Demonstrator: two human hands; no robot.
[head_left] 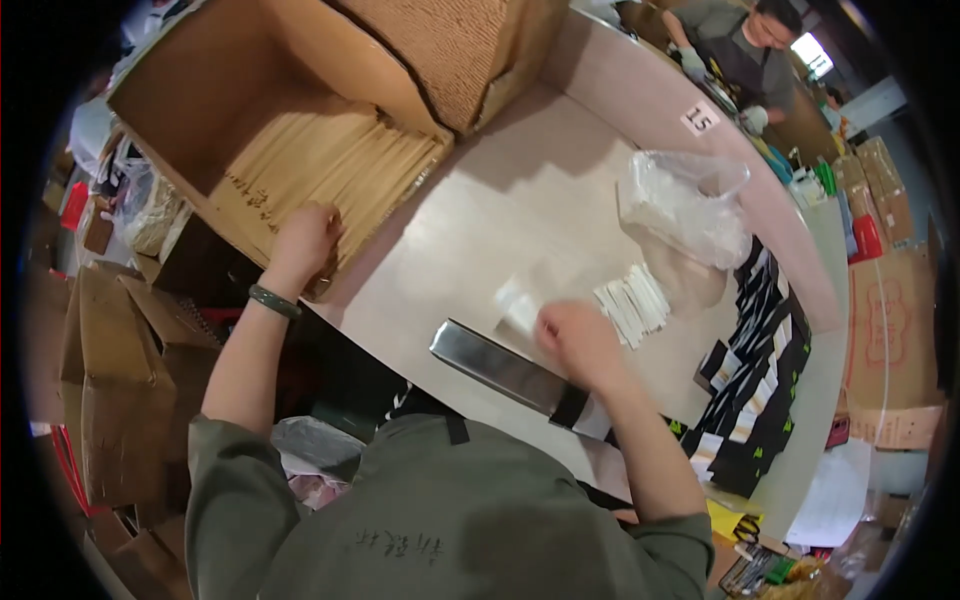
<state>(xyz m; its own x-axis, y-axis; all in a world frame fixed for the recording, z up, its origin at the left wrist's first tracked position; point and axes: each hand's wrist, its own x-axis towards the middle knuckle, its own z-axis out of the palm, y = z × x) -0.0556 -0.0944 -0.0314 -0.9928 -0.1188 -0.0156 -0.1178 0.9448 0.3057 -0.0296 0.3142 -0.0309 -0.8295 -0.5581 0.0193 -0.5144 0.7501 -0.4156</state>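
Observation:
My left hand (308, 242) reaches over the near edge of an open cardboard box (190, 90), its fingers curled against a row of thin tan paper pieces (320, 160) packed inside. Whatever those fingers grip is hidden. My right hand (585, 340) is closed above the table, slightly smeared by motion. Beside its fingertips is a blurred whitish piece (516, 304); I cannot make out whether the hand holds it. Close to that hand lies a long, glossy black case (500, 368) with a dark band at one end. A small pile of white strips (632, 305) rests just beyond.
A clear plastic bag (690, 195) of white items sits by the table's raised rim (700, 110). Black and white packets (755, 385) are stacked along the right side. Another carton (440, 50) stands at the back. A co-worker (745, 55) works beyond the rim.

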